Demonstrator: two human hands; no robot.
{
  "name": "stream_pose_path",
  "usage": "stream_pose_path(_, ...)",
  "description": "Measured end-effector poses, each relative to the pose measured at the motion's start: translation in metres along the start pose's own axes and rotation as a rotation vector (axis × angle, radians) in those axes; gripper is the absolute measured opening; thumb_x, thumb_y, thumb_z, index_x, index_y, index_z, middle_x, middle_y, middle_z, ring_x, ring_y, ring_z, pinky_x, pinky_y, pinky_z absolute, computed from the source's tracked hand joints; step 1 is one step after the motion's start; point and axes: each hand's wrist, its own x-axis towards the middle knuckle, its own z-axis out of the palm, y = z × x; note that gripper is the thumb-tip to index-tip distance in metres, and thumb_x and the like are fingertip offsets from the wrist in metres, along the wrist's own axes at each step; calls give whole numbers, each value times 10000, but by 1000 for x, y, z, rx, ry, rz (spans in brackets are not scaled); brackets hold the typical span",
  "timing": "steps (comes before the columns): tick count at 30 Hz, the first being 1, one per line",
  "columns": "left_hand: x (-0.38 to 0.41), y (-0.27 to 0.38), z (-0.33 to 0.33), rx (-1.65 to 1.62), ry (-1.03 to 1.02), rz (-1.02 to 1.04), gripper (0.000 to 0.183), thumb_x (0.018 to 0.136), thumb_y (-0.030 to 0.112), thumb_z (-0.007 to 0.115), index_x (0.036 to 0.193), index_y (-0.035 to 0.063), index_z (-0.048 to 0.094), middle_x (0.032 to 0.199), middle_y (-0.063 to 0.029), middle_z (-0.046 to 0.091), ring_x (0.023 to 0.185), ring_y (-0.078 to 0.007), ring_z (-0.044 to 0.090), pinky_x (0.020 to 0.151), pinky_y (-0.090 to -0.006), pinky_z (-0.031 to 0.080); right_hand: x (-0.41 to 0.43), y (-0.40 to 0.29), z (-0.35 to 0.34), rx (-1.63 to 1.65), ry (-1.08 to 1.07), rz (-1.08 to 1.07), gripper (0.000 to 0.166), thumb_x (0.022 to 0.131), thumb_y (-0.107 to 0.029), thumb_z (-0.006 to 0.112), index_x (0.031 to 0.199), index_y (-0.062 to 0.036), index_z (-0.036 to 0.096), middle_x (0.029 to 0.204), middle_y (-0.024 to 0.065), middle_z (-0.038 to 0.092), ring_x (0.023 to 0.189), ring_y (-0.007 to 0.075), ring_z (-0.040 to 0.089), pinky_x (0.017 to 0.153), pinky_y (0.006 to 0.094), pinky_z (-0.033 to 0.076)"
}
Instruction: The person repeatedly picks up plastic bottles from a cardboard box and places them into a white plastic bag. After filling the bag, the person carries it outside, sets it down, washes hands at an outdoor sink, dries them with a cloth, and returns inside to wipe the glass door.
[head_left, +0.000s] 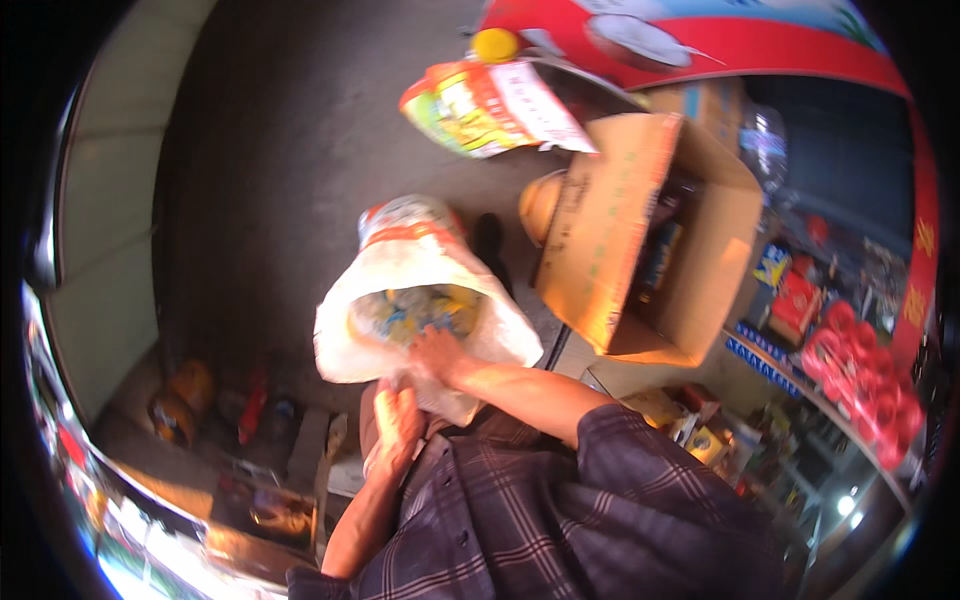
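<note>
A white woven sack (427, 262) with red printing stands before me, its wide mouth facing up towards me. Inside lie crumpled clear, blue and yellow pieces (405, 311), perhaps plastic packaging; blur hides what they are. My left hand (397, 416) pinches the near rim of the sack, close to my lap. Over that same rim reaches my right hand (439, 352), its fingers at the mouth beside the contents. Whether the right fingers hold anything is not clear.
An open cardboard box (607, 240) stands to the right with packets inside. Beyond the sack is a colourful printed bag (480, 109) near a yellow lid (495, 46). A glass counter with pink wrapped rolls (862, 375) borders the right. Cartons (262, 510) sit at lower left.
</note>
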Motion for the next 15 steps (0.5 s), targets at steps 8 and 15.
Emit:
stream_pose_path(8, 9, 5, -26, 102, 70, -32, 255, 915, 165, 495, 1030, -11, 641, 874, -46, 623, 703, -115, 579, 500, -222, 447, -163, 152, -247, 1398, 1271, 496, 153, 937, -172, 566, 951, -23, 533, 753, 80, 616, 668, 152, 626, 660, 295, 524)
stream_pose_path(15, 14, 53, -9, 389, 77, 18, 231, 892, 134, 564, 1046, -19, 644, 946, -56, 661, 841, -140, 588, 743, -290, 455, -183, 412, -46, 948, 1223, 1081, 515, 791, -485, 707, 1049, -42, 658, 823, 61, 675, 732, 196, 651, 623, 349, 500)
